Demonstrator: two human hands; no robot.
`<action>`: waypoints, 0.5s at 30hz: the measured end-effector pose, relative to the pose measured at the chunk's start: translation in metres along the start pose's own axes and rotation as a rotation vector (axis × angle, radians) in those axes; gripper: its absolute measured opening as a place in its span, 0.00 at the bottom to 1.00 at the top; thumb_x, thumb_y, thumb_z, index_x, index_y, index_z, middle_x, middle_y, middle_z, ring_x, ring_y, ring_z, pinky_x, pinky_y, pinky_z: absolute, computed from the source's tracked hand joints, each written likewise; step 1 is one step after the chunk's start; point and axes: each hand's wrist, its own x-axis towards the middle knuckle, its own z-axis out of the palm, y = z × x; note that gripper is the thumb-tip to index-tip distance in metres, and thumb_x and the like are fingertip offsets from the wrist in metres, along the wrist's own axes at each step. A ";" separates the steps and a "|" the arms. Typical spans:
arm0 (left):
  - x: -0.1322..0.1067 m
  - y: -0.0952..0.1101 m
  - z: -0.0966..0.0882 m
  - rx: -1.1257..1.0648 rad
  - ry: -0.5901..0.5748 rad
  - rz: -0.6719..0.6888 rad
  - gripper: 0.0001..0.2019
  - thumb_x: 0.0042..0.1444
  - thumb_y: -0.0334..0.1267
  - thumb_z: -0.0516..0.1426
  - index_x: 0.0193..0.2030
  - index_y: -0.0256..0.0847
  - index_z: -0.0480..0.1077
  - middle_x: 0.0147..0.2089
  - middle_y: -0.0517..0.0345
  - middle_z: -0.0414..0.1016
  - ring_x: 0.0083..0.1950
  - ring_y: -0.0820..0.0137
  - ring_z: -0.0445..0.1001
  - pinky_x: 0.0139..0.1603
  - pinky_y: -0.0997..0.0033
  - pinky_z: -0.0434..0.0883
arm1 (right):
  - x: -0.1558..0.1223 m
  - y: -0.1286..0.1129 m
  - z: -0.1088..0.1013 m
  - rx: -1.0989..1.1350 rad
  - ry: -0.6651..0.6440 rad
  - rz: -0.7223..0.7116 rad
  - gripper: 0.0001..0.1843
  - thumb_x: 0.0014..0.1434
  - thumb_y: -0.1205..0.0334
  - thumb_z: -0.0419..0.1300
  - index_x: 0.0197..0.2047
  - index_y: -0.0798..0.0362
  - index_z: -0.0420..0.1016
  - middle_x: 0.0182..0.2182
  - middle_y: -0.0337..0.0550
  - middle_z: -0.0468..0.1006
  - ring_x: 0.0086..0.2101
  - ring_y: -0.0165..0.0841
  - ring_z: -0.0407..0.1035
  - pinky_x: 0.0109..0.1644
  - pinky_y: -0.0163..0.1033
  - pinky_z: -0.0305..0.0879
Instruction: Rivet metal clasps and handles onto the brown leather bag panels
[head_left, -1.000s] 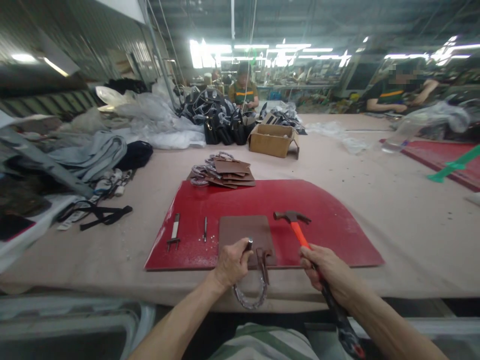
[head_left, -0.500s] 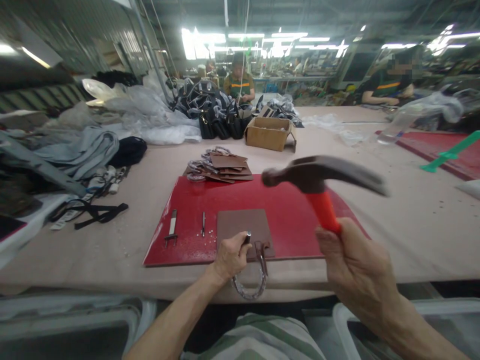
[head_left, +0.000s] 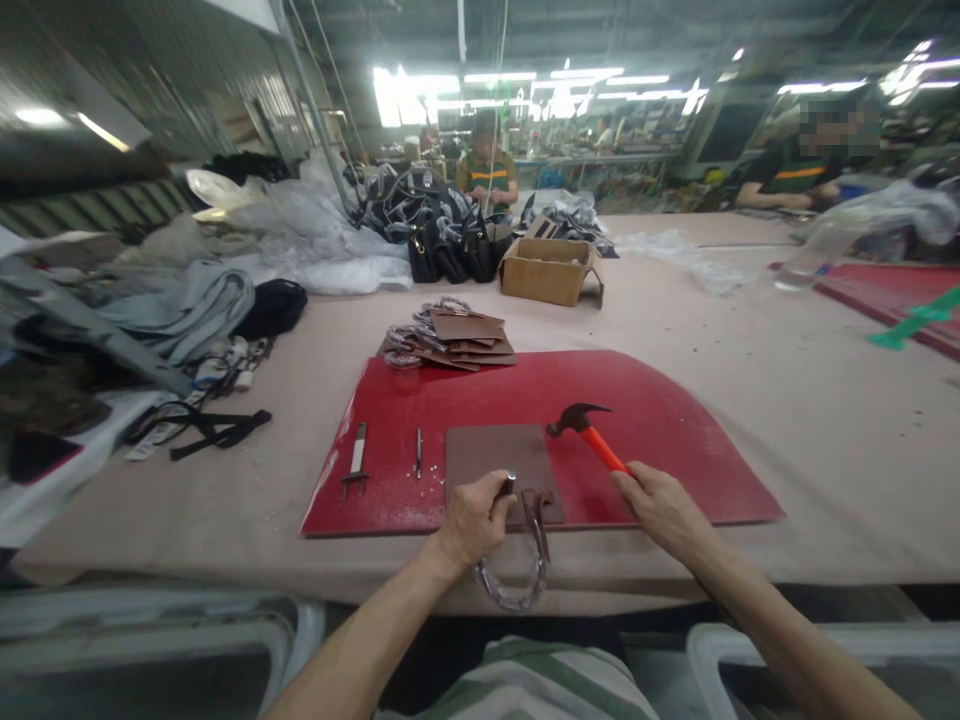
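In the head view, the person sits at the near edge of a long tabletop (head_left: 787, 360). A big red mat (head_left: 660, 430) lies on it, right in front of them.

The left hand (head_left: 474, 520) has its grip closed around a small metal punch (head_left: 509, 482). The punch stands upright with its tip on the near edge of a flat brown leather piece (head_left: 499, 462). The leather piece lies on the near middle of the mat. A looped strap (head_left: 517, 590) wrapped in clear plastic hangs from it over the tabletop's near edge.

The right hand (head_left: 660, 505) has its grip closed around the orange handle of a hammer (head_left: 581, 420). The hammer head is low over the mat, just right of the leather piece. I cannot tell if it touches the mat.

Two thin metal tools (head_left: 358, 458) lie on the left part of the mat. A pile of brown pieces (head_left: 457, 340) sits at the mat's far edge. Farther off are a cardboard box (head_left: 551, 270) and black bags (head_left: 442, 240), and other people work at the far end.
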 end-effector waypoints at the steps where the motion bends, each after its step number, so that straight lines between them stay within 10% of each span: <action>1: 0.000 0.000 0.000 0.003 0.002 0.001 0.07 0.61 0.32 0.54 0.45 0.41 0.69 0.38 0.53 0.80 0.38 0.65 0.81 0.39 0.69 0.75 | 0.006 0.004 0.007 -0.030 0.017 0.020 0.16 0.65 0.54 0.44 0.30 0.50 0.66 0.24 0.45 0.73 0.26 0.38 0.70 0.31 0.40 0.63; 6: 0.001 0.001 -0.003 -0.001 0.007 -0.022 0.08 0.61 0.35 0.56 0.47 0.41 0.70 0.39 0.53 0.80 0.39 0.65 0.81 0.41 0.69 0.76 | 0.008 -0.015 0.043 -0.047 0.237 -0.265 0.25 0.65 0.52 0.50 0.59 0.57 0.68 0.59 0.63 0.69 0.57 0.51 0.65 0.56 0.56 0.64; 11: 0.004 0.007 -0.001 -0.088 -0.034 -0.081 0.06 0.62 0.37 0.56 0.42 0.41 0.72 0.39 0.52 0.80 0.40 0.66 0.80 0.44 0.69 0.76 | -0.009 -0.049 0.100 -0.055 0.122 -0.574 0.32 0.62 0.55 0.57 0.67 0.57 0.61 0.66 0.60 0.63 0.65 0.50 0.56 0.66 0.60 0.55; 15: 0.018 0.000 -0.016 -0.378 0.120 -0.398 0.09 0.63 0.41 0.55 0.41 0.40 0.72 0.35 0.55 0.80 0.35 0.69 0.80 0.39 0.71 0.76 | -0.012 -0.053 0.124 -0.119 0.115 -0.565 0.32 0.61 0.61 0.57 0.67 0.57 0.61 0.67 0.59 0.61 0.67 0.51 0.51 0.69 0.61 0.49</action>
